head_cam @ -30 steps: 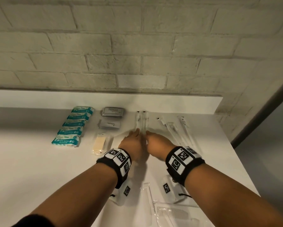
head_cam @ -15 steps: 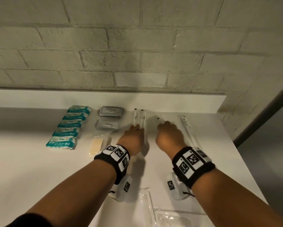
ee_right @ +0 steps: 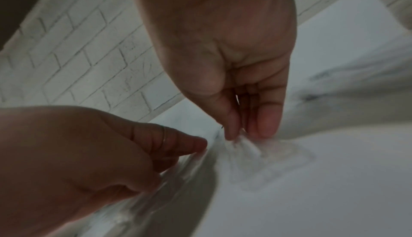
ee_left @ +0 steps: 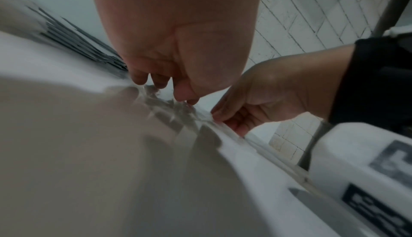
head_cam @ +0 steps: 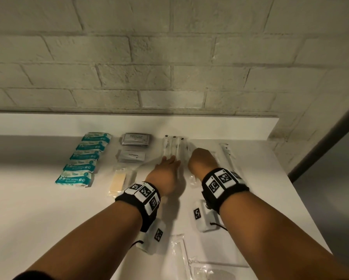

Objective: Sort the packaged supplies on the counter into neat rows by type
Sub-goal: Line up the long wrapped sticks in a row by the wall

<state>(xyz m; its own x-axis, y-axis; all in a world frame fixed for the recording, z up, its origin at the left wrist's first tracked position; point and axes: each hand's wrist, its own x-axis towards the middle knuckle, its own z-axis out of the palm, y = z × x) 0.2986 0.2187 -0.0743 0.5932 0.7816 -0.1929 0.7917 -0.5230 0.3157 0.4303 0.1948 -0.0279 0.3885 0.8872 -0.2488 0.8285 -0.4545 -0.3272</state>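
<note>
At the near edge of the white table (head_cam: 38, 199), between the two forearms, lie a clear sleeve (head_cam: 176, 257) and a packaged comb (head_cam: 213, 272). Farther in, both hands work side by side at the clear-wrapped toothbrushes (head_cam: 172, 147), which lie lengthwise against the far wall with their dark tips away from the person. The left hand (head_cam: 165, 174) lies low with its fingers stretched forward, fingertips (ee_left: 138, 79) pressing on the near end of the wrapping, so its grip is loose and holds nothing. The right hand (head_cam: 203, 163), just to the right, pinches a crinkled clear wrapper (ee_right: 242, 146) between thumb and fingers, with the wrapper touching the table. To the right of that hand another long wrapped toothbrush (head_cam: 229, 156) lies apart from the group. To the left of the hands, a yellowish bar in clear wrap (head_cam: 118, 181) lies nearest, then a grey toothpaste packet (head_cam: 132, 155), then a grey sachet (head_cam: 136, 139) at the far end. Farther left, five teal wipes packs (head_cam: 84, 158) form a neat row running near to far.
</note>
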